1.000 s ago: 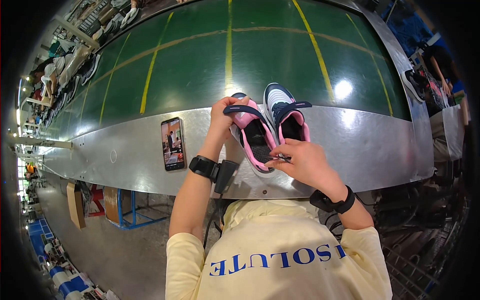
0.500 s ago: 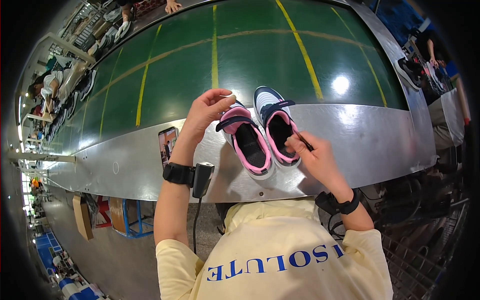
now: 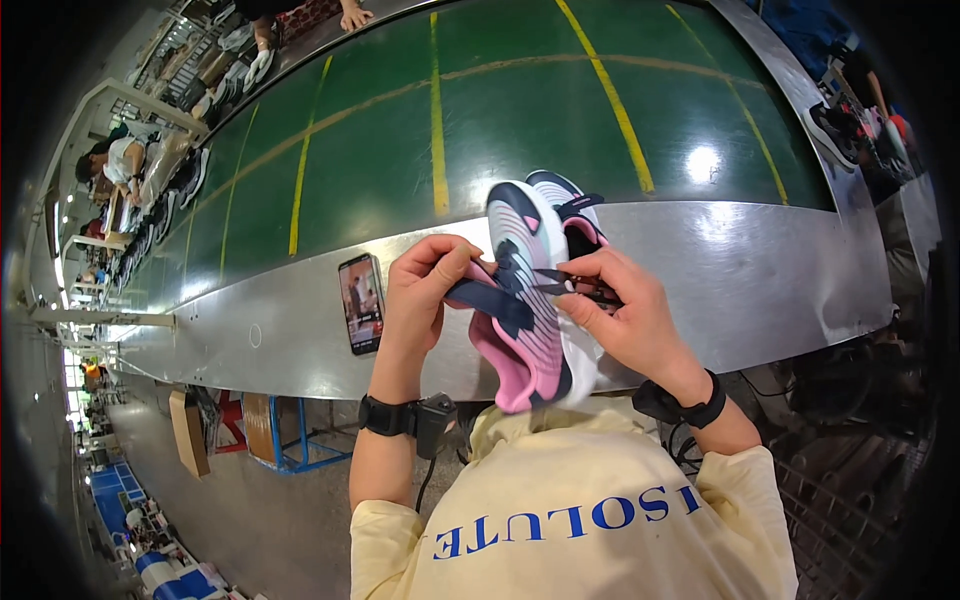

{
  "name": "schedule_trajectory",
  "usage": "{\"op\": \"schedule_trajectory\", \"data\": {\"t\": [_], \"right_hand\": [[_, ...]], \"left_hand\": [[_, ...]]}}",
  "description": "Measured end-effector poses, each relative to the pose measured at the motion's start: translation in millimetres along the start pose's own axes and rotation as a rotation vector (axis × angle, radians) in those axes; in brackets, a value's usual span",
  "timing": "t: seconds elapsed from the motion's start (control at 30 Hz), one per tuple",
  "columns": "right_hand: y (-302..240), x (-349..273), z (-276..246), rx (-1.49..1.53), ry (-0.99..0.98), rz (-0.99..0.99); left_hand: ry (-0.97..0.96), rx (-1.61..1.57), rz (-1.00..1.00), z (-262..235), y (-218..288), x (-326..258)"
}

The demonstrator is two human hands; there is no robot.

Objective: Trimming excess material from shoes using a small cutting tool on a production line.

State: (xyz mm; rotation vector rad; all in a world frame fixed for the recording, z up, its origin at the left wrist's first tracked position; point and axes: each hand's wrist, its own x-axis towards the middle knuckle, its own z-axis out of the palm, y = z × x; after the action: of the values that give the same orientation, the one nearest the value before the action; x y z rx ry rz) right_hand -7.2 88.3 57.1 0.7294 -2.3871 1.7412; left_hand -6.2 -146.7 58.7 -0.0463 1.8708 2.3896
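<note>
My left hand (image 3: 425, 290) grips a striped white, navy and pink sneaker (image 3: 535, 345) by its pink tongue and navy strap. The shoe is tipped on its side, its white sole toward the right and its pink lining facing left. In my right hand (image 3: 632, 308) is a pair of small black thread snips (image 3: 548, 282), its pointed tips close against the sneaker's upper by the strap. Behind it stands the matching sneaker (image 3: 572, 197), partly hidden by the held shoe and my right hand.
A phone (image 3: 362, 303) lies on the metal table edge (image 3: 290, 320) left of my hand. Beyond runs a green conveyor belt (image 3: 375, 150) with yellow lines. Dark shoes (image 3: 832, 135) sit at the far right, and another person (image 3: 118, 165) works at the left.
The left sneaker has been lifted off the metal edge and tipped on its side. My right hand has brought the snips over to it from the other shoe.
</note>
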Motion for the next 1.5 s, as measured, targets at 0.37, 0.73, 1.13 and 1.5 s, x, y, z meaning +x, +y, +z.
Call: {"op": "schedule_trajectory", "data": {"t": [0.37,0.73,1.13,1.5], "right_hand": [[-32,-19,-8,0.078,-0.075,-0.180],[-52,-11,-20,-0.044,-0.047,-0.095],[-58,-4,-23,-0.071,-0.127,-0.046],[-54,-10,-17,0.316,-0.186,0.278]], "left_hand": [[-0.231,-0.661,-0.302,14,8,-35],[-0.045,-0.629,-0.260,45,11,-40],[0.028,-0.512,-0.128,46,3,-42],[0.097,-0.268,0.079,53,12,-51]]}}
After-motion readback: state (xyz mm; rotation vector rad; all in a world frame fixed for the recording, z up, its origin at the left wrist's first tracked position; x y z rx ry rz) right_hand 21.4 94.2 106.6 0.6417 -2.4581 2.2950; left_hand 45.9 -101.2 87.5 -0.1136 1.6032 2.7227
